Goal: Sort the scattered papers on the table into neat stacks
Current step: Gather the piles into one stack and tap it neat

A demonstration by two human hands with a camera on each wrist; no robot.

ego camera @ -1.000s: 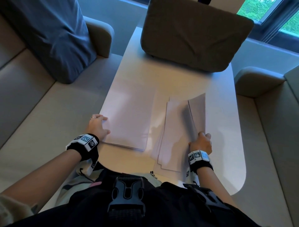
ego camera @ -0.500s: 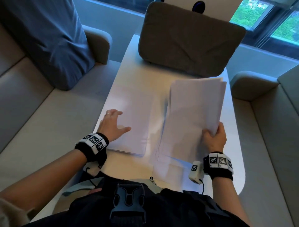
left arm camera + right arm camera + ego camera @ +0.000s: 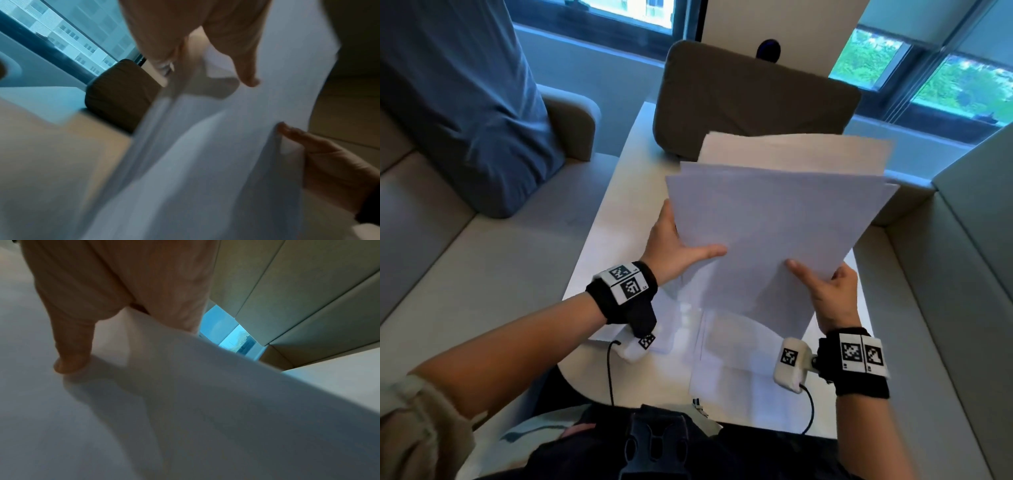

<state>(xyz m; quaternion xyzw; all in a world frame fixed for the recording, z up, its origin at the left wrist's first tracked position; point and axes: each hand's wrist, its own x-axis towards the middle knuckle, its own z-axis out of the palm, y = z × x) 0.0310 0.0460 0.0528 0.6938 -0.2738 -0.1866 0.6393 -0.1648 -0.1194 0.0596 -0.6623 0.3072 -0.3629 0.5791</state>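
Both hands hold a sheaf of white papers point(image 3: 774, 226) up in the air above the desk point(image 3: 619, 205), lifted clear of its surface and tilted back toward the person. The left hand point(image 3: 671, 250) grasps the sheaf at its left edge, thumb laid across the front sheet and fingers tucked behind (the left wrist view shows the thumb flat on the paper and the other fingers behind the sheets). The right hand point(image 3: 828, 294) grasps the lower right corner of the same sheaf, thumb on the front, fingers behind; in the right wrist view the thumb point(image 3: 69, 360) presses down on the top sheet. The sheets are not squared: their upper edges are fanned, with at least three separate top edges showing one behind another.

Below the raised sheaf, a few loose sheets point(image 3: 736, 370) lie flat on the near edge of the desk, close to the person's body, overlapping one another slightly. A further flat stack point(image 3: 599, 274) lies along the left edge of the desk, mostly hidden behind the left wrist and its band.

At the far end of the desk a brown cushion point(image 3: 750, 99) stands upright, partly hidden by the top of the sheaf. A blue cushion point(image 3: 458, 96) leans on the sofa seat to the left of the desk. Both wrists carry black bands with printed markers and small white camera units on cables.
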